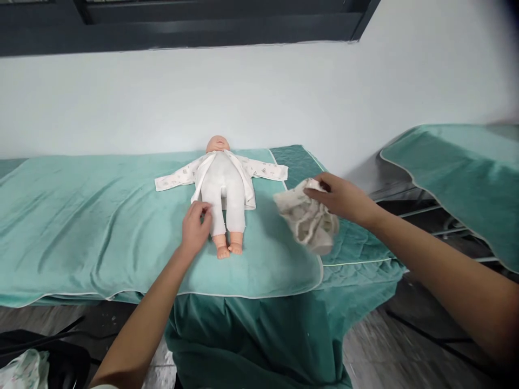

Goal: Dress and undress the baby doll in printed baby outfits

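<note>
A baby doll (223,181) lies on its back with its head toward the wall, dressed in white leggings (235,205) with its feet bare. Its long-sleeved printed baby top (267,170) hangs open at the front, both sleeves spread sideways. My left hand (197,227), fingers curled, is beside the doll's lower leg at the top's hem; what its fingertips pinch, if anything, is hidden. To the right of the doll, my right hand (340,200) grips a bunched-up white printed baby garment (310,219), held above the bed; its kind is unclear.
A pale green sheet (101,227) covers the bed, over a darker green quilted cover (360,243). At right stands another green-draped surface (466,173) with a metal frame beneath. A printed cloth (26,370) lies on a black chair (68,362) at lower left. A white wall (162,102) runs behind.
</note>
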Available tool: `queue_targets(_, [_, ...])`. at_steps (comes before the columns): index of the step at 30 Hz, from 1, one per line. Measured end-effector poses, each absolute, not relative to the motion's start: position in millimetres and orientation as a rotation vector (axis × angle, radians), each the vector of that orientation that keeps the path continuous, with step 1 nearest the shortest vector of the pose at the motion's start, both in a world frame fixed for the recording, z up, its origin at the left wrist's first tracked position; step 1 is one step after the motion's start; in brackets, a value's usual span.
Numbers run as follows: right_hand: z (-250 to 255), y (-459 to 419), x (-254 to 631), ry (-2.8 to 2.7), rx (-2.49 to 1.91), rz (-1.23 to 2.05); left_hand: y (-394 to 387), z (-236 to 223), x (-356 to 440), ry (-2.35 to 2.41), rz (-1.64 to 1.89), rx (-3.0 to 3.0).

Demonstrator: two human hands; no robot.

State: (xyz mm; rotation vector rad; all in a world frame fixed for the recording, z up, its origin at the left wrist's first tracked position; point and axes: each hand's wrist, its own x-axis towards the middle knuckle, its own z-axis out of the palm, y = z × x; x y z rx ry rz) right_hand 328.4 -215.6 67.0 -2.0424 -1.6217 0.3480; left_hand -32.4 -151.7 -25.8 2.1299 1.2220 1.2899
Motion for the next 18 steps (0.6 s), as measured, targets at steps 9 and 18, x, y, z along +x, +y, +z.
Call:
queue_targets(9, [135.7,-192.2,193.6,-1.403,-1.297,0.944,-194.3,79.2,-7.5,0.731,1.094,2.177])
queue_targets(18, [170.7,-192.3,179.6,-1.530,-1.164,0.695,-166.2,125.0,-49.1,0.947,1.547,2.300])
